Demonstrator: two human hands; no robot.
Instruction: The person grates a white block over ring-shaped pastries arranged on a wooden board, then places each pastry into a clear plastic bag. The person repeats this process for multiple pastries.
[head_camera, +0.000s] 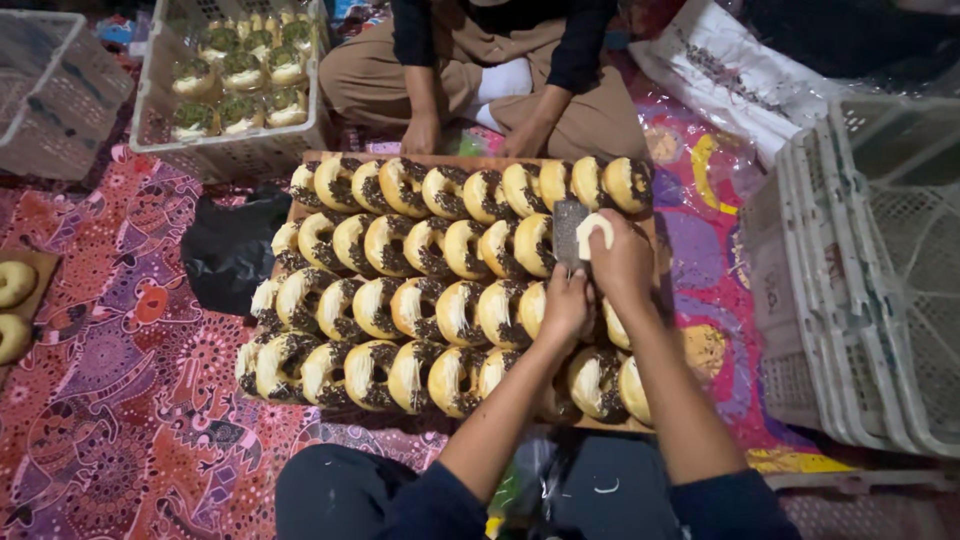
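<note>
While L hand (566, 300) grips grater (570, 232), R hand (622, 262) presses cheese (592, 232)

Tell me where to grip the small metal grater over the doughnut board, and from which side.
Grip the grater by its lower end, from the near side, as the left hand does. It stands upright above the doughnuts, its flat face turned to the white block in the right hand, so the top and face must stay free.
</note>
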